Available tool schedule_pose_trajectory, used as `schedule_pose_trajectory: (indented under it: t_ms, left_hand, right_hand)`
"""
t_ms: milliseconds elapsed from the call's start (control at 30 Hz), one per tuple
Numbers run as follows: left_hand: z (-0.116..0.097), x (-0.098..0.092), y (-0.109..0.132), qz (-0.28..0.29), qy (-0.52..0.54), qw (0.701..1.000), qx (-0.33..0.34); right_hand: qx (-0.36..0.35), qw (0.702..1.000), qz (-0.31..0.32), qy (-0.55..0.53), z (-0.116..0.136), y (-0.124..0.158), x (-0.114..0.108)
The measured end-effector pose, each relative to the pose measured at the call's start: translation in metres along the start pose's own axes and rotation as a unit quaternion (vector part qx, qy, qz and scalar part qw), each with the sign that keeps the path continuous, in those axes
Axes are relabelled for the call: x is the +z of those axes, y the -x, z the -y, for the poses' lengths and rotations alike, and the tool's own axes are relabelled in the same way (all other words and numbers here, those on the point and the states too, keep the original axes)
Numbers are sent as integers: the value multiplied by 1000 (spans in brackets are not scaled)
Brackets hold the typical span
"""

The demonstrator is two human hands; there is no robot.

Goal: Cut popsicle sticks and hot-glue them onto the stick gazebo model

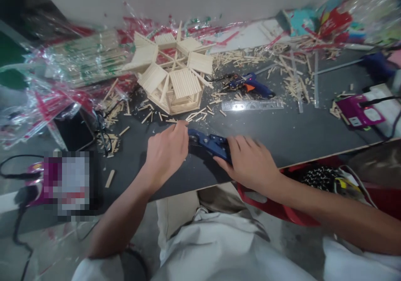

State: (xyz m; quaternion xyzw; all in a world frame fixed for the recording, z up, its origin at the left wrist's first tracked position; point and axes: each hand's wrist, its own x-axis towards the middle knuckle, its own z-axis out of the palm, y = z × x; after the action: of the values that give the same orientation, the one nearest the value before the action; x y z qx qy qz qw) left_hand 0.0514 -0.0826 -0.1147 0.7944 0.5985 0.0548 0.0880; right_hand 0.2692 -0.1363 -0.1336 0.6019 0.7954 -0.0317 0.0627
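Note:
My right hand (252, 159) is wrapped round the handles of a blue hand cutter (214, 145), held low over the front of the dark table. The cutter's head points left, toward my left hand (167, 149). That hand is closed right beside the jaws, and whatever its fingers pinch is hidden behind them. Beyond my hands stands a model of wooden sticks (186, 84), with slatted panels arranged around an open middle. Short cut stick pieces (200, 114) lie scattered at its near side.
A blue glue gun (258, 86) and a clear ruler (252, 105) lie right of the model. Bundled sticks in plastic (90, 59) are at the back left. A dark phone (75, 128) and glasses (105, 134) rest on the left. A purple box with a cable (360, 111) sits at the right.

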Motion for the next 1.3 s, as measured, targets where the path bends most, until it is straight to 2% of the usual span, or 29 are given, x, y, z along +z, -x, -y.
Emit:
schedule_pose_trajectory:
  t_ms: [100,200,300,367,467,567,700,800,867,900,1000,1033,1100,1167,1300]
  left_hand:
    - [7,5,-6,-49,16,999,1]
    - [14,10,-12,-79,34,996,3]
    - [15,15,-16,-64,52,996,15]
    - [13,19,-18,-42,53,997,28]
    - [10,26,-19,-23,48,997,52]
    - [10,32,-19,-25,54,995,74]
    - [13,39,-21,-31,69,992,103]
    - [15,42,-23,-48,99,987,115]
    - [15,44,-23,-79,134,981,114]
    - [14,45,-22,-100,153,977,110]
    - [13,46,-19,-163,188,962,108]
    - [12,47,-19,-179,188,959,110]
    - [11,48,-17,-194,180,958,112]
    - [10,49,-17,-190,179,960,103]
    - [10,49,-17,-171,194,962,84]
  right_hand:
    - [-41,998,-50,26,9,-8,12]
    - [-74,994,-81,8,1,-20,12]
    - [-84,992,-78,-53,-23,-47,3]
    - [-34,991,-103,-80,-41,-70,-3]
    - [44,991,-53,-119,-55,-98,-3]
    - [72,988,-9,-139,-56,-111,3]
    - [79,983,16,-166,-55,-113,4]
    - [38,973,48,-220,-53,-110,-6]
    - [-17,939,82,-335,-48,-106,-14]
    - [-45,905,101,-411,-43,-103,-18]
    - [-93,778,137,-606,-26,-98,-21]
    - [-95,753,137,-636,-21,-97,-20]
    - [-89,723,128,-673,-12,-97,-14]
    - [-75,707,120,-693,-7,-99,-7]
    - [-63,698,126,-702,-4,-100,1]
